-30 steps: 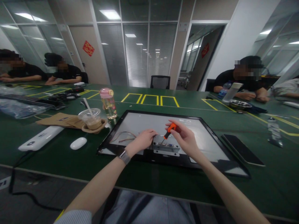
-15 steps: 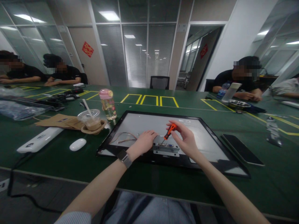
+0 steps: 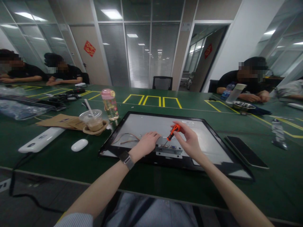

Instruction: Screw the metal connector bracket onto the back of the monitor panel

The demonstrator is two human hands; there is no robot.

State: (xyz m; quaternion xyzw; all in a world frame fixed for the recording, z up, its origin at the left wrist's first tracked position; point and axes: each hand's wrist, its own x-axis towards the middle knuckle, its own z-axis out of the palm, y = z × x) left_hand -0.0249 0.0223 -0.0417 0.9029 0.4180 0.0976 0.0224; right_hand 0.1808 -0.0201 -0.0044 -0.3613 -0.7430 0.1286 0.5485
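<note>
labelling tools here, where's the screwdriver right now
In the head view, just right of centre, the screwdriver is in the right hand, slanting down toward the metal bracket.

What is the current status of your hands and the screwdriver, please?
Right hand holds orange-and-black screwdriver, shaft angled down at metal bracket. Left hand at bracket's left end, grip unclear. Flat black device right of panel, apart from both hands.

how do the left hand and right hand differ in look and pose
The right hand grips an orange-and-black screwdriver; the left hand shows no tool. The left hand has a watch at its wrist; the right hand has none. Both are ungloved, over the flat panel.
</note>
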